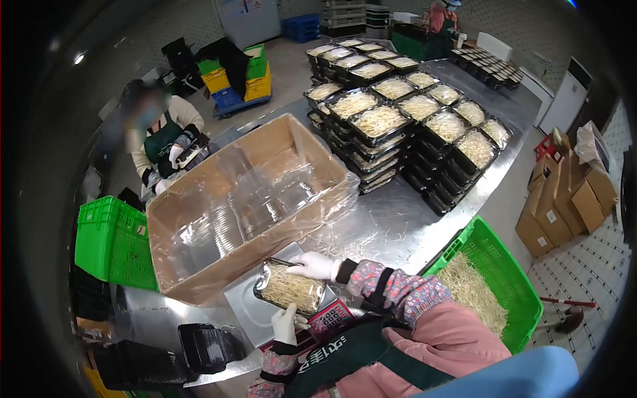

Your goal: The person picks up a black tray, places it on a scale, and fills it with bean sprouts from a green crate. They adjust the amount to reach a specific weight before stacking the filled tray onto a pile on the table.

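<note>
Sprout tray (292,292), black, over the scale (242,306) near the bench's (424,232) near edge; right hand (316,266) holds its far rim, left hand (288,325) its near rim. Carton (199,278) of clear plastic pieces crowds the scale's far side. Sprout crate (523,302), green: right edge.

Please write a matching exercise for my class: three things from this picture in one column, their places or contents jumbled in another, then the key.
Things
1. large open brown cardboard box
2. flat silver metal scale
3. slotted green plastic crate at the right

Places or contents
A. holds loose pale sprouts
B. holds clear plastic pieces
C. beneath the black plastic tray between the white-gloved left hand and right hand

Pairs: 1-B; 2-C; 3-A
</note>
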`<state>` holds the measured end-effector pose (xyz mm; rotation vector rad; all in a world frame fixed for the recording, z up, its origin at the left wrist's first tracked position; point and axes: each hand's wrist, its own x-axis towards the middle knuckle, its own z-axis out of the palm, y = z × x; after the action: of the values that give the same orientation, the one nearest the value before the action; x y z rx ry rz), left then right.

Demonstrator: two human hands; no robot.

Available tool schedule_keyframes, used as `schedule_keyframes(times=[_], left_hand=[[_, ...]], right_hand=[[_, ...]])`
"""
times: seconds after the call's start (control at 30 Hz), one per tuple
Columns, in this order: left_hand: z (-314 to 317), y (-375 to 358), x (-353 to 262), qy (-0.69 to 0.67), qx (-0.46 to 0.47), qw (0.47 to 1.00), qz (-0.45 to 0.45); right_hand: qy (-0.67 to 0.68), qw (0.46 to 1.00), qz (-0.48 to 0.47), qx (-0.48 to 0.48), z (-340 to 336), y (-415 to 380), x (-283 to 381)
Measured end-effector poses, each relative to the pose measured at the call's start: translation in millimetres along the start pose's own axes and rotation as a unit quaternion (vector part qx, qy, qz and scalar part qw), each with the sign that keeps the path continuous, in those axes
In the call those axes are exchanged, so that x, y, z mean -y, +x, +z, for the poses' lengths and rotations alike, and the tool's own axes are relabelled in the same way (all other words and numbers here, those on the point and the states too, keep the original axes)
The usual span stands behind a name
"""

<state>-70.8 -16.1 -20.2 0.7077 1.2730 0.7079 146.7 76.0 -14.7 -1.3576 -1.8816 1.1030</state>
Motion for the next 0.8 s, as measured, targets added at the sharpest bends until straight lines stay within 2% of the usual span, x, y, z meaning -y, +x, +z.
schedule_keyframes(times=[0.07,0.1,0.13,0.17,0.23,0.3,0.33,0.4,0.43,0.5,0.57,0.63,0.67,0.8], left_hand=[[15.1,-2.6,-8.8,0.053,0.048,0.997,0.001],[21.6,-3.5,-13.1,0.099,0.09,0.991,0.005],[25.9,-4.1,-15.1,0.082,0.12,0.989,0.024],[29.4,-4.4,-19.3,0.084,0.123,0.989,0.024],[35.7,-5.0,-30.4,0.069,0.129,0.988,0.047],[40.9,-6.7,-36.7,0.086,0.124,0.987,0.052],[43.8,-7.4,-38.6,0.087,0.125,0.987,0.05],[51.5,-6.4,-40.4,0.089,0.124,0.987,0.049],[56.3,-5.9,-40.7,0.092,0.129,0.986,0.052],[64.5,-5.1,-43.4,0.098,0.133,0.985,0.057],[71.9,-5.7,-47.3,0.108,0.124,0.985,0.057],[71.4,-1.5,-44.8,0.107,0.116,0.986,0.059],[69.2,-0.8,-43.4,0.108,0.11,0.986,0.061],[64.8,-2.2,-38.6,0.091,0.091,0.99,0.058]], right_hand=[[0.168,0.983,0.066,-0.024,-13.1,-28.6,-16.5],[0.269,0.955,0.105,-0.069,-21.4,-47.6,-21.7],[0.323,0.929,0.124,-0.128,-30.8,-62.0,-34.7],[0.302,0.919,0.134,-0.217,-41.3,-75.2,-55.1],[0.31,0.858,0.108,-0.396,-67.8,-99.1,-93.8],[0.296,0.731,0.111,-0.605,-92.7,-107.6,-143.5],[0.259,0.687,0.098,-0.672,-108.8,-109.6,-171.2],[0.267,0.637,0.182,-0.7,-140.9,-116.3,-174.2],[0.24,0.62,0.207,-0.718,-147.3,-111.4,-220.5],[0.175,0.619,0.239,-0.727,-149.3,-101.5,-287.7],[0.114,0.646,0.313,-0.687,-162.8,-97.5,-276.7],[0.118,0.621,0.341,-0.696,-173.0,-82.5,-264.5],[0.132,0.626,0.353,-0.683,-176.7,-80.5,-261.2],[0.139,0.631,0.339,-0.684,-176.6,-79.9,-262.1]])
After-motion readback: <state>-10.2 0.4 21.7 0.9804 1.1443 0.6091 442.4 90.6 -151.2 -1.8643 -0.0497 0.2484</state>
